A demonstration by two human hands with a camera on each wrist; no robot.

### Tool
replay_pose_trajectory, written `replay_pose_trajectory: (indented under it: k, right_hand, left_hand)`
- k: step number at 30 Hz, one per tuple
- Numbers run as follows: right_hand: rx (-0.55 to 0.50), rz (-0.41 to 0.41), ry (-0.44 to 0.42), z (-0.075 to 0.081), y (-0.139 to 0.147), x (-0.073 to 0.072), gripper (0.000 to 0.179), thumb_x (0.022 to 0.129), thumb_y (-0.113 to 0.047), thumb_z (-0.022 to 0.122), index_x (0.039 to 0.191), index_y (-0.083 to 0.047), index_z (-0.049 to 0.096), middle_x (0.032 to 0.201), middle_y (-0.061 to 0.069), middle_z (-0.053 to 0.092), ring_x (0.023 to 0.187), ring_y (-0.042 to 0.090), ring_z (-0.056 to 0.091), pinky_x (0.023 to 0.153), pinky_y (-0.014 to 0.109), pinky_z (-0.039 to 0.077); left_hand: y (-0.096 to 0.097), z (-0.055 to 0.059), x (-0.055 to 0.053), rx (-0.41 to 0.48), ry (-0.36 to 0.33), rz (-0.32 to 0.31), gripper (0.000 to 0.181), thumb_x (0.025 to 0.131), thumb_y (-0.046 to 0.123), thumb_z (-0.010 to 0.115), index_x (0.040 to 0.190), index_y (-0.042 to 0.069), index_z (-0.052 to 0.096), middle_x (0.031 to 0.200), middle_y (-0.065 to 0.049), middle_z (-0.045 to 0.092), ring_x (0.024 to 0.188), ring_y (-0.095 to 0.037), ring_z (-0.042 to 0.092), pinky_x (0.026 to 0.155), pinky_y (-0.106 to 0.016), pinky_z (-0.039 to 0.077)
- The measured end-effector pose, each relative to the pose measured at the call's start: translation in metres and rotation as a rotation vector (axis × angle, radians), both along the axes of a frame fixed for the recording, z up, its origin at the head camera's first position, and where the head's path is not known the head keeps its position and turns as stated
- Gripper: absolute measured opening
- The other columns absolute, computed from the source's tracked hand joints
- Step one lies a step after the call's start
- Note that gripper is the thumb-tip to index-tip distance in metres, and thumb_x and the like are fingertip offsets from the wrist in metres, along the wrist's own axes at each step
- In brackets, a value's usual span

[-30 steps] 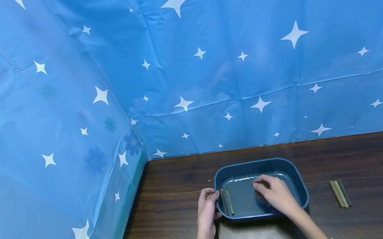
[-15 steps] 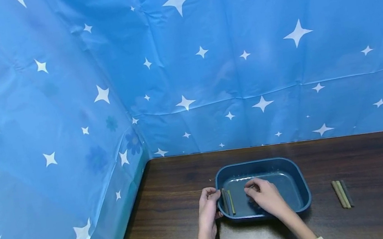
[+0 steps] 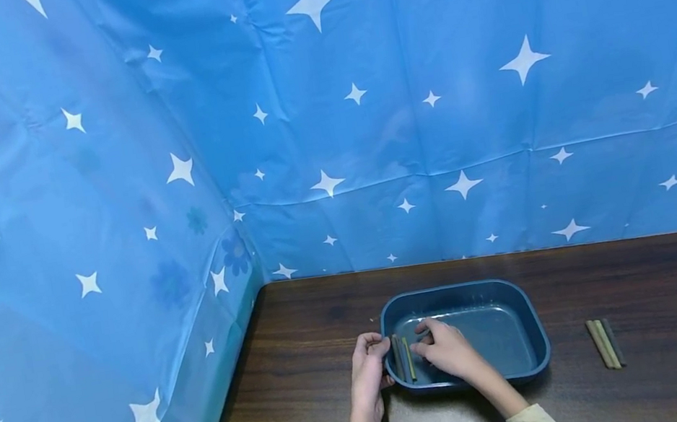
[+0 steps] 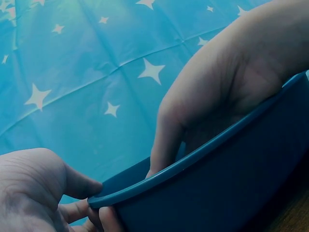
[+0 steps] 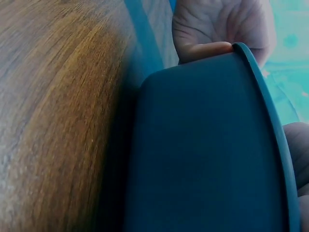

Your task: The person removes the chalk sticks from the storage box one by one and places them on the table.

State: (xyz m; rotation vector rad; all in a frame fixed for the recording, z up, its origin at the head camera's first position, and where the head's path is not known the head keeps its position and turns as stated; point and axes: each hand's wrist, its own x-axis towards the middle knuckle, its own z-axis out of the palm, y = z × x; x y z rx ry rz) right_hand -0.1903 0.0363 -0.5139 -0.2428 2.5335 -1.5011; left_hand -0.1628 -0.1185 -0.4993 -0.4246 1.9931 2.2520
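Note:
My left hand grips the left end of a dark blue rectangular plastic basin. Its thumb lies on the rim while the fingers come round the outside, as the left wrist view also shows. Reaching inside, my right hand has its thumb and fingertips bent down close to a few thin sticks. Of these, a yellow-green stick lies nearest it, beside darker grey sticks along the left wall. I cannot tell whether the right fingers hold anything; in the left wrist view the basin wall hides the fingertips.
On the dark wooden table, to the right of the basin, olive sticks and a dark grey stick lie side by side. A blue star-printed cloth hangs behind the table and along its left side.
My right hand has moved left across the inside of the basin, up to the sticks at its left wall. The left hand keeps its hold on the rim.

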Motion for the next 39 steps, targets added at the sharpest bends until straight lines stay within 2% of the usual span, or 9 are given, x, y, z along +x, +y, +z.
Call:
replay_pose_trajectory:
  k: [6,9,17,20,25,30,39]
  right_hand:
    - [-0.006,0.018,-0.024,-0.003,-0.006,-0.004,0.035,0.089,-0.013,0.064,0.117,0.007,0.056,0.08,0.006,0.063,0.065,0.018,0.059,0.055,0.031,0.046]
    - [-0.006,0.027,-0.038,-0.005,-0.009,-0.005,0.036,0.089,-0.012,0.064,0.118,0.008,0.055,0.08,0.006,0.062,0.066,0.02,0.06,0.055,0.031,0.047]
    - [0.011,0.056,-0.051,-0.007,-0.014,-0.008,0.037,0.089,-0.013,0.065,0.118,0.009,0.054,0.09,0.012,0.065,0.07,0.02,0.062,0.057,0.033,0.049]
    - [0.017,0.065,-0.048,-0.007,-0.016,-0.008,0.037,0.089,-0.013,0.065,0.117,0.009,0.055,0.09,0.012,0.065,0.07,0.02,0.062,0.058,0.033,0.05]
    - [0.008,0.075,-0.037,-0.007,-0.017,-0.01,0.038,0.087,-0.012,0.067,0.116,0.009,0.055,0.085,0.01,0.064,0.068,0.019,0.062,0.058,0.033,0.05]
    - [-0.027,0.092,-0.067,-0.01,-0.02,-0.011,0.04,0.087,-0.007,0.067,0.119,0.011,0.051,0.081,0.009,0.061,0.065,0.018,0.061,0.056,0.032,0.051]
    - [0.019,0.084,-0.058,-0.009,-0.023,-0.012,0.048,0.085,-0.008,0.069,0.125,0.011,0.049,0.077,0.007,0.058,0.06,0.016,0.055,0.052,0.03,0.046]
  left_hand:
    - [0.0,0.002,0.002,0.002,0.004,-0.007,0.021,0.093,0.012,0.054,0.108,-0.001,0.048,0.082,-0.004,0.053,0.057,-0.01,0.046,0.046,-0.02,0.04]
    - [-0.001,0.0,0.001,0.006,0.001,-0.013,0.021,0.093,0.012,0.053,0.109,-0.001,0.048,0.082,-0.005,0.054,0.057,-0.011,0.047,0.047,-0.021,0.04]
    - [-0.003,-0.03,-0.011,0.015,0.001,0.004,0.021,0.093,0.016,0.056,0.108,0.003,0.049,0.081,-0.003,0.054,0.054,-0.01,0.046,0.044,-0.02,0.038]
    - [-0.002,-0.036,-0.012,0.007,0.009,0.017,0.021,0.092,0.017,0.057,0.107,0.005,0.049,0.082,-0.003,0.055,0.054,-0.009,0.047,0.043,-0.019,0.038]
    - [-0.001,-0.035,-0.013,0.002,0.026,0.033,0.02,0.091,0.017,0.058,0.105,0.005,0.049,0.081,-0.002,0.055,0.056,-0.01,0.049,0.043,-0.019,0.039]
    - [-0.001,-0.034,-0.012,0.003,0.021,0.026,0.02,0.092,0.018,0.057,0.106,0.006,0.049,0.08,-0.001,0.054,0.055,-0.01,0.049,0.042,-0.019,0.039]
    - [0.0,-0.034,-0.013,0.005,0.017,0.043,0.018,0.092,0.016,0.057,0.104,0.005,0.049,0.082,-0.003,0.054,0.055,-0.01,0.05,0.04,-0.017,0.039]
